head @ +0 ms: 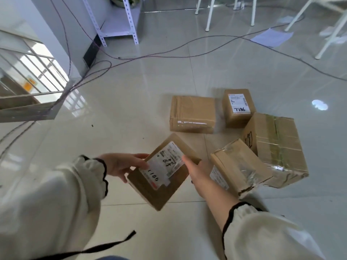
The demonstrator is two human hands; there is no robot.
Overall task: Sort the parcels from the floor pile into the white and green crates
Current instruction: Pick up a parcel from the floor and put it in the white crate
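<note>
I hold a small brown cardboard parcel (pixel 161 182) with a white shipping label above the floor, label side up. My left hand (pixel 123 165) grips its left edge with the thumb on the label. My right hand (pixel 197 172) grips its right edge. On the tiles to the right lies the pile: a flat box (pixel 192 114), a small box marked 7786 (pixel 238 107), a large taped box (pixel 277 147) and a crumpled taped box (pixel 238 167) leaning by my right wrist. No white or green crate is in view.
Several cables (pixel 142 57) run across the glossy tiled floor. A white metal shelf (pixel 120 23) stands at the back, white table legs (pixel 209 15) and loose paper (pixel 271 37) at the far right. A railing (pixel 28 77) borders the left side.
</note>
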